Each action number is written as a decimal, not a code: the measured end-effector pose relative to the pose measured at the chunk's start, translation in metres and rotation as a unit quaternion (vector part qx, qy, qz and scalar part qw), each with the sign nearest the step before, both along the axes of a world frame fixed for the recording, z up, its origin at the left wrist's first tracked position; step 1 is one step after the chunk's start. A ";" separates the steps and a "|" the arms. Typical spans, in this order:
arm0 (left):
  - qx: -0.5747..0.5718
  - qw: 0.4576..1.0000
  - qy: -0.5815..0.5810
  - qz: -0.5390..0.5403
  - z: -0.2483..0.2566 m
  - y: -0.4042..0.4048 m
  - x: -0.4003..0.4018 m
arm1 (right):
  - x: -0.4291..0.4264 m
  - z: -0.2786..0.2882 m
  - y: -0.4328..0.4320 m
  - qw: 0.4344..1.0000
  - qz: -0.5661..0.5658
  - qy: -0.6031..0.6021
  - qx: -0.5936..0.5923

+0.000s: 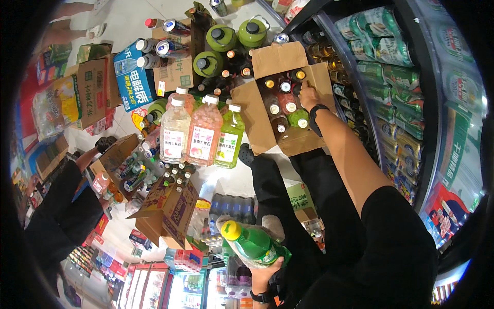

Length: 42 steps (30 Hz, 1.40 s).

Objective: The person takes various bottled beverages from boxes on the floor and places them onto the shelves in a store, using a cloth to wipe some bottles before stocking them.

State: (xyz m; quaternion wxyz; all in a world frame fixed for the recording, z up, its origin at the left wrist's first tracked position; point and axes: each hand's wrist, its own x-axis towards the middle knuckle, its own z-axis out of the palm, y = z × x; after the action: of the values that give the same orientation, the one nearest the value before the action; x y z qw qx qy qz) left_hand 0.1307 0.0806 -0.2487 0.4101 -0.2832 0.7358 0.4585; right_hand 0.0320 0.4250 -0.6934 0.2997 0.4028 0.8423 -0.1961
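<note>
My left hand [266, 272] grips a green plastic drink bottle [251, 241] with a yellow cap, together with a beige cloth [274, 226], low in front of my body. My right hand [310, 96] reaches into an open cardboard box [247, 112] at its upper right corner, its fingers at a dark bottle; whether they close on it is hidden. Several bottles stand in that box, among them a pink one [287, 102] and a green one [299, 117] with white caps. Left of the box stand large juice bottles [204, 137] with white caps.
Green jugs [252, 33], dark bottles and cans [175, 27] stand beyond the box. A drinks shelf [370, 127] runs along the right. More cartons [166, 216] and small bottles lie to the left, where another person's dark sleeve [58, 216] shows. A green carton [303, 197] is between my legs.
</note>
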 end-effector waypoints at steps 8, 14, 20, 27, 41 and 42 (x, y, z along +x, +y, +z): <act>0.036 0.998 -0.006 -0.049 -0.008 0.009 -0.023 | 0.009 0.108 -0.032 0.959 0.083 0.192 -0.193; 0.031 0.942 0.173 -0.286 -0.008 0.011 -0.034 | 0.016 0.395 -0.080 0.781 0.059 0.130 -0.608; 0.102 0.978 0.146 -0.111 0.002 0.000 -0.023 | 0.047 0.482 -0.070 0.902 0.115 0.139 -0.392; -0.013 0.987 0.148 0.066 -0.008 -0.025 -0.035 | 0.062 0.440 -0.049 0.945 0.190 0.242 -0.113; -0.076 0.994 0.058 0.056 -0.012 -0.050 0.003 | -0.035 0.137 -0.024 0.975 -0.057 0.208 0.056; -0.075 0.994 0.057 0.056 -0.012 -0.047 0.003 | -0.034 0.125 -0.020 0.975 -0.059 0.206 0.058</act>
State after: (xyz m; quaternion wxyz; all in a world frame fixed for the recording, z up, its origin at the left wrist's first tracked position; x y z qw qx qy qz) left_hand 0.1337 0.0335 -0.2607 0.3185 -0.3270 0.7732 0.4402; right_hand -0.0023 0.4052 -0.5684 0.0838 0.4197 0.8706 -0.2427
